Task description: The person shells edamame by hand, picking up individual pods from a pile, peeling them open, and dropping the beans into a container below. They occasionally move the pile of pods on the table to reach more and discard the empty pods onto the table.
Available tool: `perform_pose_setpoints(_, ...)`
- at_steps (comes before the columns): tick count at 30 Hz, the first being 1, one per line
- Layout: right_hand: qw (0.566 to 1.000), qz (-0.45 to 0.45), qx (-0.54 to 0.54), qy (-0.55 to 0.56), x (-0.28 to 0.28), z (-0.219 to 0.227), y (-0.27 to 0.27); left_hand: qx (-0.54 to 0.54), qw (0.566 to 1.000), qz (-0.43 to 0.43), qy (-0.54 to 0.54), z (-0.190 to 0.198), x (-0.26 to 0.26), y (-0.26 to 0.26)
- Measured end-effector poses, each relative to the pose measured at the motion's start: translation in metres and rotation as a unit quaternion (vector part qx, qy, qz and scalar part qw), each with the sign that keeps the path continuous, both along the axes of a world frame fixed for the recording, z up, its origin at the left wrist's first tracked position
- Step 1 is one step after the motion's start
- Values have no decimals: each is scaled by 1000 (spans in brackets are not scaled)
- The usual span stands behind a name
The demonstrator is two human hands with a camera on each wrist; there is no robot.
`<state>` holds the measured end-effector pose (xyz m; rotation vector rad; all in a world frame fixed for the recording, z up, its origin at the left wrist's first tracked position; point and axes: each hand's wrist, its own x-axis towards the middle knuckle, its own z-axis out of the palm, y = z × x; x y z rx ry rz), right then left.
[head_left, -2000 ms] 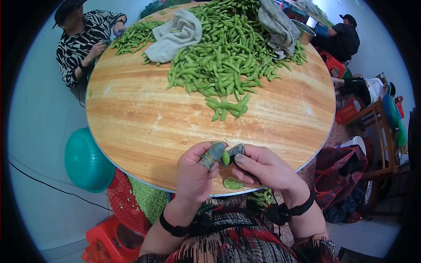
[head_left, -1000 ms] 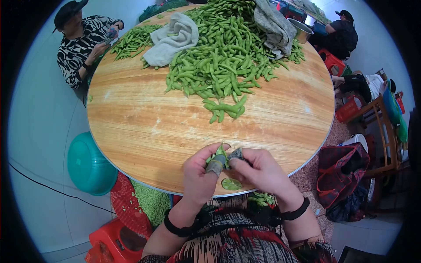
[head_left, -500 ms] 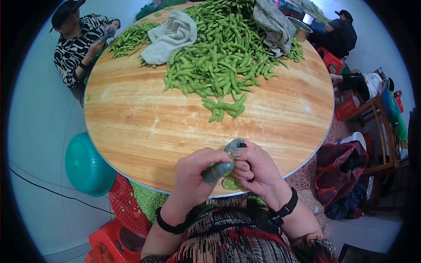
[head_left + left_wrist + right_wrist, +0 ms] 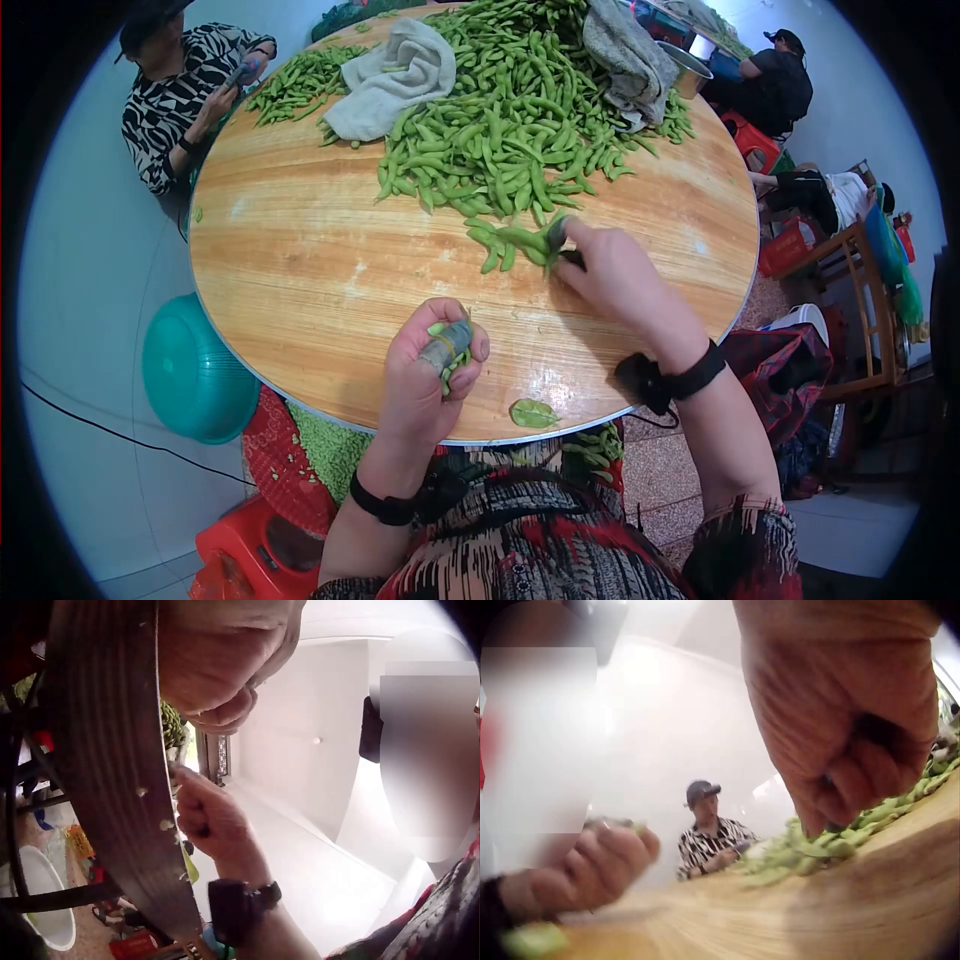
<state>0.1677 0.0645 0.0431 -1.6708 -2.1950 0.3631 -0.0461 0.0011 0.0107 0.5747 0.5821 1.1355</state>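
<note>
In the head view my left hand [image 4: 430,365] is near the table's front edge, curled round green edamame pods [image 4: 460,362] that show between its fingers. A grey cover with a yellow band wraps its thumb. My right hand [image 4: 620,275] reaches across the table, its covered thumb and finger pinching at the right end of a small cluster of edamame pods [image 4: 508,243]. From the right wrist view, that hand's curled fingers [image 4: 832,802] point down at the pods. A large heap of pods [image 4: 510,130] lies just beyond. One flat green leaf [image 4: 533,413] rests by the front edge.
A white cloth [image 4: 400,85] and a grey cloth [image 4: 630,70] lie on the heap. Below the round wooden table [image 4: 300,260] are shelled beans [image 4: 340,450], a teal basin [image 4: 200,370] and a red stool [image 4: 260,545]. Another person [image 4: 190,90] sits at the far left.
My hands were together working a pod near the front edge. Since then the right hand has moved forward to the small cluster, while the left has drawn slightly left with pods in it.
</note>
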Motion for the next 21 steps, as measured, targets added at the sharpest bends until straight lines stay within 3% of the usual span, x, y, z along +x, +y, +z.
perform_pose_setpoints(2, 999, 29, -7, -23, -8, 1, -10, 1, 1000, 12, 6, 0, -1, -1)
perform_pose_setpoints(4, 996, 57, -57, 50, -14, 2, -24, 9, 999, -9, 32, 2, 0, 0)
perform_pose_setpoints(5, 977, 61, -78, 188, -16, 0, -31, 8, 999, -7, 31, -1, 4, -2)
perform_pose_setpoints(6, 977, 62, -80, 187, -19, 3, -39, 84, 989, 8, 119, -6, 10, -5)
perform_pose_setpoints(7, 930, 49, -196, 305, -22, 11, -48, 158, 965, 21, 206, -9, 13, -7)
perform_pose_setpoints(8, 856, 33, -307, 415, -26, 14, -56, 159, 965, 21, 208, -9, 11, -10)
perform_pose_setpoints(10, 847, 36, -255, 465, -31, 7, -68, 275, 864, 32, 420, -8, 10, -12)
perform_pose_setpoints(11, 860, 18, -254, 443, -29, 7, -72, 276, 864, 31, 420, -4, 11, -13)
perform_pose_setpoints(12, 872, 0, -254, 420, -28, 6, -76, 336, 828, 47, 446, 2, 11, -15)
perform_pose_setpoints(13, 851, 11, -241, 467, -29, -4, -79, 394, 787, 63, 470, 6, 11, -17)
perform_pose_setpoints(14, 851, 12, -241, 467, -29, -4, -82, 394, 787, 63, 470, 2, 8, -18)
perform_pose_setpoints(15, 737, -10, -336, 586, -29, -4, -86, 462, 776, 47, 427, -5, 4, -18)
perform_pose_setpoints(16, 598, -30, -419, 683, -29, -4, -89, 527, 759, 31, 381, -8, 2, -19)
perform_pose_setpoints(17, 598, -30, -418, 683, -30, -7, -93, 527, 759, 31, 381, -8, 2, -22)
perform_pose_setpoints(19, 471, -47, -437, 765, -39, -16, -99, 498, 769, 42, 398, -1, 2, -27)
perform_pose_setpoints(20, 471, -46, -438, 765, -43, -16, -101, 498, 769, 42, 399, 1, 3, -28)
perform_pose_setpoints(21, 570, -61, -379, 726, -46, -15, -103, 478, 762, 59, 433, 2, 3, -30)
